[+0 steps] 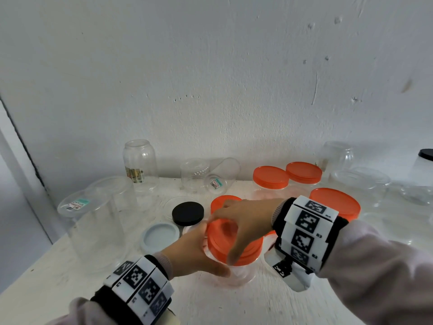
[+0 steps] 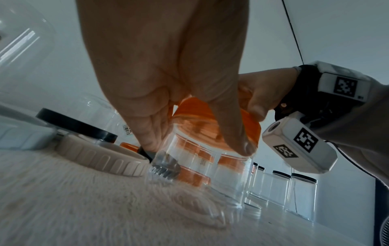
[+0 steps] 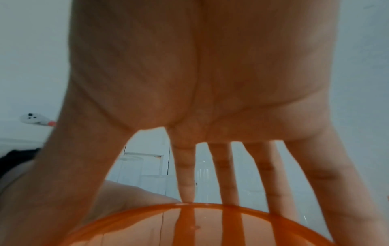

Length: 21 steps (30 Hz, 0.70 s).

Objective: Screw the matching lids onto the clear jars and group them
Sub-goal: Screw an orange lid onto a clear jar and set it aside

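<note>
A clear jar (image 1: 241,270) stands near the front of the white table (image 1: 210,308). My left hand (image 1: 199,252) grips its body from the left, thumb and fingers wrapped round the wall (image 2: 202,166). An orange lid (image 1: 234,240) sits on the jar's mouth. My right hand (image 1: 241,221) reaches over from the right, its fingers spread down round the lid's rim (image 3: 189,223). Both hands look blurred. Loose on the table to the left lie a black lid (image 1: 188,213) and a pale grey lid (image 1: 160,236).
Several orange-lidded jars (image 1: 270,178) stand behind and to the right. Open clear jars (image 1: 140,165) line the wall, one lying on its side (image 1: 222,178). A large upturned clear container (image 1: 98,221) stands at the left. A black-lidded jar (image 1: 424,167) is at far right.
</note>
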Tool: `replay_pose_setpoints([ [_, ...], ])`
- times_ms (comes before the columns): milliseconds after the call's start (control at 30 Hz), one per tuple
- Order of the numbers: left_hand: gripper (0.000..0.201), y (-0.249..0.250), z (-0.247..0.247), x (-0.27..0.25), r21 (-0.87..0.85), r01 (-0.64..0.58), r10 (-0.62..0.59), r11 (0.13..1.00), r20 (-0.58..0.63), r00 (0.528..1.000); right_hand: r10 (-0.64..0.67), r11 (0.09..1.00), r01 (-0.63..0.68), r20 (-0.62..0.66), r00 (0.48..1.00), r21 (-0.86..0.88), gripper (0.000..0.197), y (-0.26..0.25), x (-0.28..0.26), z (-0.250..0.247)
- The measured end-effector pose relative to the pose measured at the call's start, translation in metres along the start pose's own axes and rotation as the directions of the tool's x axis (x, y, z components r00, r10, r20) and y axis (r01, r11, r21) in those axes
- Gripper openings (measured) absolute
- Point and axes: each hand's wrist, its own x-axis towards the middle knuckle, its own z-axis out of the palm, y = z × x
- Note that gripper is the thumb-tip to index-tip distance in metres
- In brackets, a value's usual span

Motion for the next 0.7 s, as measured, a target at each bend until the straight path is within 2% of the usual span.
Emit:
replay_pose_setpoints([
  [167,0.081,0.001,-0.001,0.0,0.009,0.023,-0.023,1.0,0.015,1.0,0.077,0.996,-0.079,-0.05,0.996,-0.044,0.094,-0.001,0.005,0.005],
  [267,0.082,0.001,0.0,0.0,-0.022,0.024,-0.024,0.999,0.01,1.0,0.035,0.999,-0.034,0.025,0.999,-0.031,0.099,0.002,0.002,0.001],
  [367,0.076,0.002,0.0,-0.001,-0.024,0.009,-0.009,1.0,0.017,1.0,-0.015,1.0,0.014,0.043,0.999,0.003,0.094,0.004,-0.001,-0.002],
  [467,0.074,0.003,0.0,-0.001,-0.013,0.018,-0.017,1.0,0.021,1.0,0.012,1.0,-0.012,0.004,1.0,-0.021,0.091,0.004,0.002,0.003],
  [600,0.076,0.003,0.0,0.0,0.028,0.026,-0.027,0.999,0.018,0.999,0.103,0.994,-0.105,-0.059,0.993,-0.032,0.101,0.002,0.007,0.013],
  [700,0.082,0.003,0.0,0.0,0.026,0.023,-0.023,0.999,0.007,1.0,0.075,0.996,-0.076,-0.017,0.997,-0.041,0.104,0.002,0.004,0.012],
])
